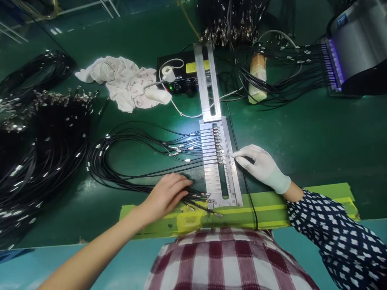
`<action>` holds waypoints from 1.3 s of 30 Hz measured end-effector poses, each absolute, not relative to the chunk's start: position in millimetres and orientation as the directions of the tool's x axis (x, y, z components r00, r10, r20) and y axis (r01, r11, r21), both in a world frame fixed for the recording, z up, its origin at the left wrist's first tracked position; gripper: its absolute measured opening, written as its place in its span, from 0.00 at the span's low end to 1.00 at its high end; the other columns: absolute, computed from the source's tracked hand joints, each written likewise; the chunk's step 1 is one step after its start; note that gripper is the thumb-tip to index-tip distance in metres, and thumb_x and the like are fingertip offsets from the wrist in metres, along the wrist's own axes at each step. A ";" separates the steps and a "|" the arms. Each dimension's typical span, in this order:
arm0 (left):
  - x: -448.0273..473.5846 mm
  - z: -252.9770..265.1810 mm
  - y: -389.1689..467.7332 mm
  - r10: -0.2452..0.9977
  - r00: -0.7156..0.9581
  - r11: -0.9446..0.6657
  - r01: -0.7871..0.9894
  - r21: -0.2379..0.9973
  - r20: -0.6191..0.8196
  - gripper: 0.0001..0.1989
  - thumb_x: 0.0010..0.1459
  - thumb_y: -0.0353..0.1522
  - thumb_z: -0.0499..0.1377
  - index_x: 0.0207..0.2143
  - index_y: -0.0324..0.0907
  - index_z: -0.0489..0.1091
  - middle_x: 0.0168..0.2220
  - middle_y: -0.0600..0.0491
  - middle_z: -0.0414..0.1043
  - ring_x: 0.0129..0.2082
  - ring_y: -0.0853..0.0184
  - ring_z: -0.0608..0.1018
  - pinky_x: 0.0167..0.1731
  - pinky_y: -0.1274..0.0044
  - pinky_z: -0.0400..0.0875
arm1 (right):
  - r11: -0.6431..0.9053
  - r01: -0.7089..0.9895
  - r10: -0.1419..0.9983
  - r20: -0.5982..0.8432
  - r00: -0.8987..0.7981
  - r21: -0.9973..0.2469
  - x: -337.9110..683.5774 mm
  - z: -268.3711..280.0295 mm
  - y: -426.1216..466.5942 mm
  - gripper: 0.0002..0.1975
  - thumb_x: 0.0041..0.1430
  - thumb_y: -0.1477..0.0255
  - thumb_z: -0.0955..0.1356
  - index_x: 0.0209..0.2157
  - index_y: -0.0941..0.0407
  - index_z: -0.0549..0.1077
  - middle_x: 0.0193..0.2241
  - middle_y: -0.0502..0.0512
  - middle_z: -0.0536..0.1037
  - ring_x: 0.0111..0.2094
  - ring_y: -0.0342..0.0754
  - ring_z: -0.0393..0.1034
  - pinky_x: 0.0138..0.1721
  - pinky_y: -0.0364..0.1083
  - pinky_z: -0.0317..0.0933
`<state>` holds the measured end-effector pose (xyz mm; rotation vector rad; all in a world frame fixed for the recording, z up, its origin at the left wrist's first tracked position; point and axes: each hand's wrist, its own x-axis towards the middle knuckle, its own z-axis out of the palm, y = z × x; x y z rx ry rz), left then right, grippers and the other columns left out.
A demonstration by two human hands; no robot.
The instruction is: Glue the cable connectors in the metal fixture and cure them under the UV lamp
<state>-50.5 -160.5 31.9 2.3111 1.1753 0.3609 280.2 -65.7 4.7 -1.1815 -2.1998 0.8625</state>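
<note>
My bare left hand (167,193) lies over a bundle of black cables (127,176), its fingers bent around some of them near their connector ends. Its thumb is mostly hidden. Close by on the right is a slotted metal fixture (210,179) lying flat. Several cables sit side by side in its upper grooves, their small metal connectors (218,145) over the slot. The lower grooves hold no cables. Loose cable ends (208,201) reach over the fixture's near left corner. My right hand (261,167), in a white glove, has thumb and forefinger closed at the fixture's right edge.
A hinged-looking slotted metal plate (207,92) leans on a black control box (178,86). A white cloth (123,82) lies left of it. Cable piles (45,153) cover the left side. At the far right, cables enter a lit machine (356,52). Yellow-green tape (272,207) lines the front edge.
</note>
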 end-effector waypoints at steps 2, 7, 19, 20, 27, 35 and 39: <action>-49.4 32.2 -156.3 0.818 0.569 -0.432 0.707 0.559 -0.088 0.08 0.66 0.31 0.54 0.46 0.42 0.68 0.43 0.48 0.70 0.43 0.64 0.70 0.45 0.71 0.67 | 0.421 0.547 0.857 0.120 -0.501 -0.724 280.2 4.3 -65.4 0.09 0.67 0.68 0.64 0.41 0.50 0.78 0.39 0.49 0.81 0.41 0.51 0.72 0.47 0.52 0.62; -48.5 36.2 -146.3 0.810 0.540 -0.291 0.710 0.642 -0.230 0.07 0.67 0.31 0.51 0.36 0.42 0.67 0.36 0.51 0.68 0.38 0.67 0.70 0.40 0.74 0.67 | 0.410 0.547 0.858 0.104 -0.504 -0.730 280.0 5.6 -64.6 0.09 0.66 0.68 0.65 0.41 0.50 0.78 0.39 0.51 0.81 0.41 0.52 0.71 0.46 0.53 0.62; -19.3 22.6 -131.3 0.855 0.456 -0.506 0.631 0.588 0.246 0.10 0.64 0.25 0.54 0.47 0.41 0.68 0.37 0.50 0.70 0.37 0.69 0.73 0.38 0.78 0.71 | 0.390 0.556 0.859 0.074 -0.506 -0.734 280.7 6.6 -64.5 0.09 0.66 0.69 0.65 0.41 0.50 0.78 0.38 0.50 0.81 0.41 0.52 0.71 0.46 0.52 0.61; -14.7 21.7 -127.8 0.826 0.512 -0.545 0.619 0.565 0.236 0.12 0.65 0.25 0.53 0.49 0.40 0.68 0.37 0.49 0.70 0.36 0.69 0.73 0.36 0.78 0.71 | 0.391 0.555 0.858 0.073 -0.508 -0.734 280.9 6.3 -64.4 0.09 0.66 0.69 0.65 0.41 0.50 0.78 0.38 0.50 0.81 0.41 0.52 0.71 0.46 0.53 0.61; -11.6 16.7 -108.3 0.727 0.668 -0.647 0.589 0.484 0.159 0.17 0.67 0.26 0.48 0.54 0.39 0.68 0.34 0.49 0.70 0.32 0.69 0.72 0.32 0.78 0.69 | 0.393 0.552 0.853 0.067 -0.518 -0.735 281.3 5.3 -64.3 0.09 0.67 0.68 0.64 0.42 0.50 0.77 0.39 0.49 0.80 0.41 0.51 0.70 0.46 0.52 0.60; -9.8 13.2 -102.7 0.719 0.677 -0.645 0.566 0.514 0.156 0.16 0.66 0.25 0.49 0.54 0.39 0.66 0.37 0.48 0.72 0.35 0.69 0.74 0.34 0.78 0.70 | 0.392 0.552 0.853 0.065 -0.518 -0.736 280.3 6.4 -62.9 0.09 0.67 0.68 0.65 0.41 0.50 0.77 0.38 0.49 0.80 0.40 0.50 0.70 0.45 0.52 0.60; -3.9 13.1 -107.5 0.737 0.654 -0.639 0.594 0.489 0.168 0.14 0.66 0.26 0.50 0.51 0.39 0.67 0.38 0.48 0.72 0.35 0.69 0.74 0.36 0.78 0.70 | 0.387 0.546 0.851 0.061 -0.521 -0.743 280.4 6.4 -62.9 0.09 0.67 0.68 0.65 0.41 0.50 0.77 0.38 0.49 0.80 0.40 0.50 0.70 0.45 0.52 0.60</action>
